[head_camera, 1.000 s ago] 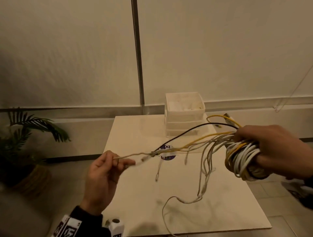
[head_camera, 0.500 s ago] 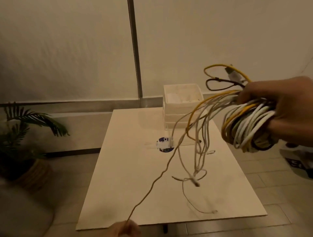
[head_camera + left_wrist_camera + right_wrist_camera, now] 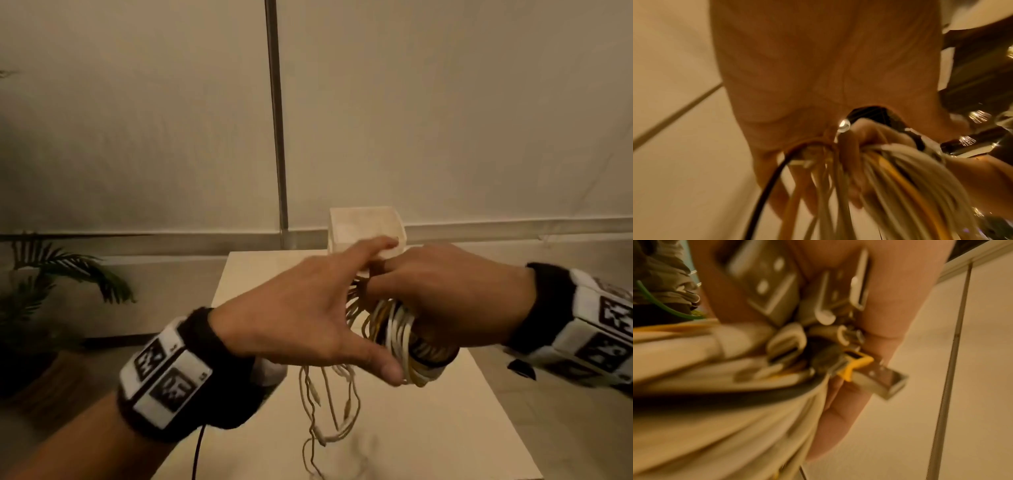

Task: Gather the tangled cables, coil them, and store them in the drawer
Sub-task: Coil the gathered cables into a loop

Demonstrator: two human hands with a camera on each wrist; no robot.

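Right hand (image 3: 445, 294) grasps coiled cables (image 3: 404, 339) above bench (image 3: 428, 428); loose ends dangle below. Left hand (image 3: 308, 308) spread, released, fingers against coil's left side. Drawer (image 3: 363, 226) behind hands

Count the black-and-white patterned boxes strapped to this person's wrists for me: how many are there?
2. The left wrist box sits at the lower left of the head view. The right wrist box sits at the right edge, partly cut off. No others show.
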